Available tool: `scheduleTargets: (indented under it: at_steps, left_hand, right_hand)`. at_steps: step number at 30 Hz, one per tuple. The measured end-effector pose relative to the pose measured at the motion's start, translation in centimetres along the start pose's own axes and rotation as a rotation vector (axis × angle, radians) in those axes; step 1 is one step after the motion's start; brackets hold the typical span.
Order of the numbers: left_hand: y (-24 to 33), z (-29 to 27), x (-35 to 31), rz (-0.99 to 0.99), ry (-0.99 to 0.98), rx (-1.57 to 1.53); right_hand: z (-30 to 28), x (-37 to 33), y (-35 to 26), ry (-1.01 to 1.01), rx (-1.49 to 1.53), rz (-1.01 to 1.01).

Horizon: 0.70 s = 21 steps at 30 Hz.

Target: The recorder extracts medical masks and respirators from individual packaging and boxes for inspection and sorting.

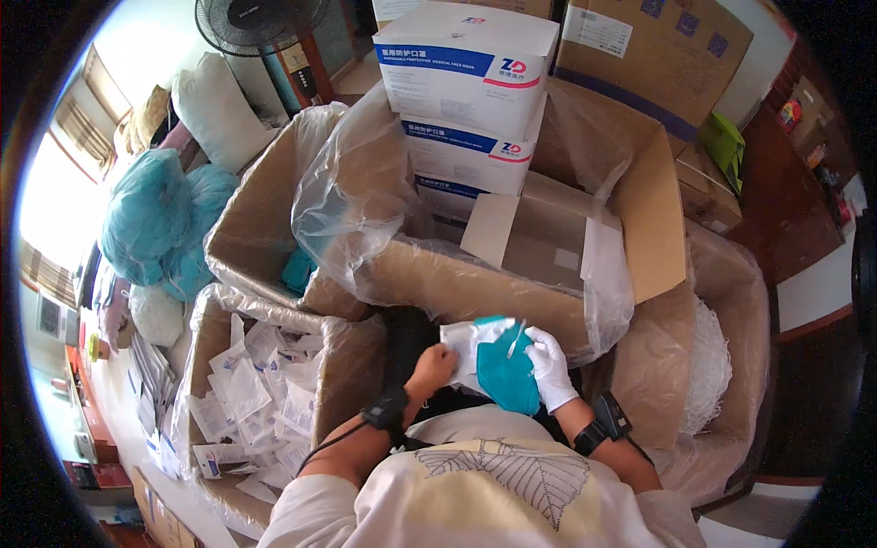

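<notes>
In front of my chest, my gloved right hand (551,367) grips a teal cup-shaped face mask (509,373) by its right edge. A thin white strip (515,340) lies across the mask's upper part. My bare left hand (433,368) pinches the left edge of a white packet (461,338), which reaches behind the mask. A bit of teal shows at the packet's top; whether it belongs to this mask or another, I cannot tell. Left of my forearm stands a plastic-lined carton (352,365) holding many white flat packets (242,402).
Ahead, a large plastic-lined carton (512,290) holds stacked white boxes (461,87) and an open-flapped box (544,224). A carton (247,215) at left contains teal pieces. White stringy material (708,370) fills the right carton (639,388). Bagged teal items (146,219) and a fan (260,18) stand farther left.
</notes>
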<state>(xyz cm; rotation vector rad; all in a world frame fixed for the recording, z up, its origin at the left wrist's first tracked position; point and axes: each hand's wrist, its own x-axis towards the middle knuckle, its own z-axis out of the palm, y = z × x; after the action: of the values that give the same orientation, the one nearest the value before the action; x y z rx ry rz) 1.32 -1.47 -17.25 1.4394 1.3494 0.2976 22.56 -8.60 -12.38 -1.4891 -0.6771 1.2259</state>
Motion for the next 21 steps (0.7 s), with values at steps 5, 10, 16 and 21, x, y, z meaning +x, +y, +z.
scheduleTargets:
  at_steps: [5, 10, 16, 21]
  left_hand:
    - [6.3, -4.1, -4.1, 0.159, 0.260, -0.671]
    - [8.2, -9.0, -8.8, 0.207, 0.215, -0.607]
    - [7.6, -8.9, -11.9, 0.164, 0.276, -0.552]
    - [6.2, -9.2, -13.2, 0.346, 0.415, -0.516]
  right_hand:
    - [2.8, -0.8, -5.0, -0.006, 0.053, -0.260]
    - [4.0, -2.9, -11.0, -0.549, 0.039, -0.183]
    - [4.7, -4.0, -14.1, -0.854, -0.624, -0.466]
    - [5.7, -3.5, -13.0, -0.387, 0.022, -0.052]
